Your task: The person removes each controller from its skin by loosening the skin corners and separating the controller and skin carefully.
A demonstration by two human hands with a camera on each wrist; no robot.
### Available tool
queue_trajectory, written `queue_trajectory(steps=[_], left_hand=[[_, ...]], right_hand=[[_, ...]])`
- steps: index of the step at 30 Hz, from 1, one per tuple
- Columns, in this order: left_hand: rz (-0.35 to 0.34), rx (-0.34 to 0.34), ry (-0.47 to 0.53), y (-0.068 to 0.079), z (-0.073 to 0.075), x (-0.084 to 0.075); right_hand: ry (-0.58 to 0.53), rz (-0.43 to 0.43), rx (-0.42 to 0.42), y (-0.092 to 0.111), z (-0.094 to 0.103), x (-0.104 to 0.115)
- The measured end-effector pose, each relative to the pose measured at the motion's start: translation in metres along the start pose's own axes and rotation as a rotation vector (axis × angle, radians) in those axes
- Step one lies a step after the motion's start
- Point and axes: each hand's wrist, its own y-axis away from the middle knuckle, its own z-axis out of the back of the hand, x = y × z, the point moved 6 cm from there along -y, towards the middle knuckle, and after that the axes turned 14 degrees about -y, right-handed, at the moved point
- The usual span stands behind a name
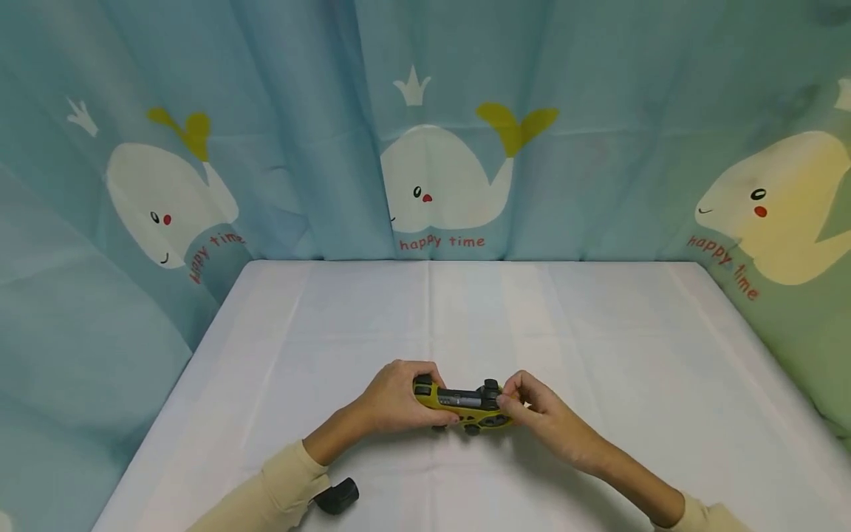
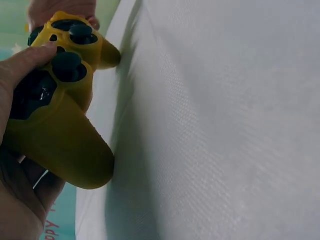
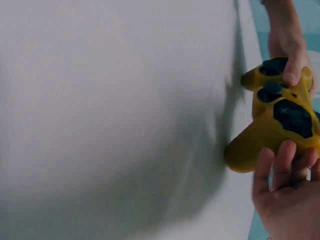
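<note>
A game controller (image 1: 468,417) in a yellow cover, with black buttons and sticks, is held just above the white table. My left hand (image 1: 397,399) grips its left end, the thumb lying across the front face near the middle in the left wrist view. At the other end my right hand (image 1: 555,427) pinches the edge by the shoulder buttons with thumb and bent forefinger. In the right wrist view, the right fingertips (image 3: 285,152) meet the yellow cover (image 3: 247,145) beside the button cluster. Part of the controller's left end is hidden behind the left hand.
A white cloth covers the table (image 1: 598,332). Blue-green curtains (image 1: 299,185) with whale prints stand along the back and both sides. A black rounded object (image 1: 337,496) shows beside the left sleeve cuff (image 1: 292,476).
</note>
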Motion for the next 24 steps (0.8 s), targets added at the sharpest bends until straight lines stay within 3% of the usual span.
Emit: queue_trajectory(steps=[9, 14, 19, 24], left_hand=[[-0.014, 0.014, 0.032, -0.004, -0.001, 0.001], [-0.014, 0.018, 0.027, -0.003, 0.000, 0.000], [-0.020, 0.013, -0.002, -0.002, 0.000, -0.001], [-0.031, 0.006, -0.049, 0.000, -0.001, -0.002]], right_hand=[[-0.181, -0.111, 0.096, -0.010, 0.006, -0.007], [-0.229, -0.110, 0.106, -0.009, 0.007, -0.008], [-0.175, -0.109, 0.083, -0.009, 0.012, -0.007], [-0.060, -0.173, 0.001, -0.013, 0.012, 0.000]])
